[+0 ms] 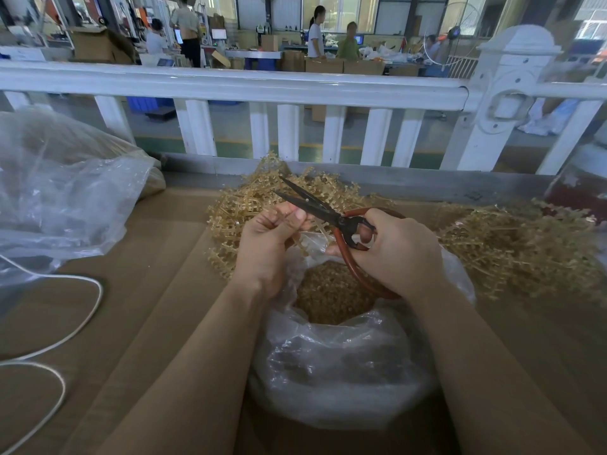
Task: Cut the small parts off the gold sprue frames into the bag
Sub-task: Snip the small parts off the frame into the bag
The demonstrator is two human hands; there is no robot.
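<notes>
We've got a gold sprue frame point(307, 229) pinched in the left hand point(267, 239), fingers curled round it, held right over the open mouth of the bag point(331, 356) at the near-middle of the cardboard-covered table point(157, 307). Right hand point(394, 251) grips the red-handled scissors point(331, 218), blades parted and pointing up-left past the left fingertips point(300, 214).

Risks from here, as we judge it:
- blades sit just beside the thumb, so a rushed snip could nick skin
- cut parts may flick sideways and miss the bag if the frame drifts off the mouth
- the bag's rim is slack and could fold in over the cut parts point(331, 290) already inside

Room to move: piles of sprue frames crowd both sides, one at the far-middle edge point(239, 208) behind the hands, another toward the far right corner point(512, 251). A big clear plastic bag point(65, 192) fills the far left corner, and a white cable point(82, 323) loops along the left edge. The white railing point(230, 83) blocks anything beyond the far edge. Near-left stretch of cardboard is the open patch
</notes>
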